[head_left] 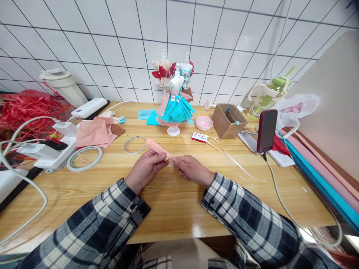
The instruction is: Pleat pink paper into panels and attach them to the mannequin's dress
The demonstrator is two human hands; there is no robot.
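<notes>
My left hand (150,164) is closed on a folded strip of peach crepe paper (156,147), which points up and to the left. Close by on the right, my right hand (190,167) is closed in a pinch at the strip's lower end. A thin, dark sliver shows between the two hands, too small to name. Behind them stands a small dress form (176,86) in a turquoise and peach paper skirt (175,111), on a white round base. Two more dressed forms are partly hidden behind it.
Rolls of tape (85,158) and peach paper sheets (94,131) lie at left, near a power strip (57,153) with cables. A pink bowl (204,123), a cardboard box (228,121), white ribbons (232,160) and a propped phone (267,130) are at right.
</notes>
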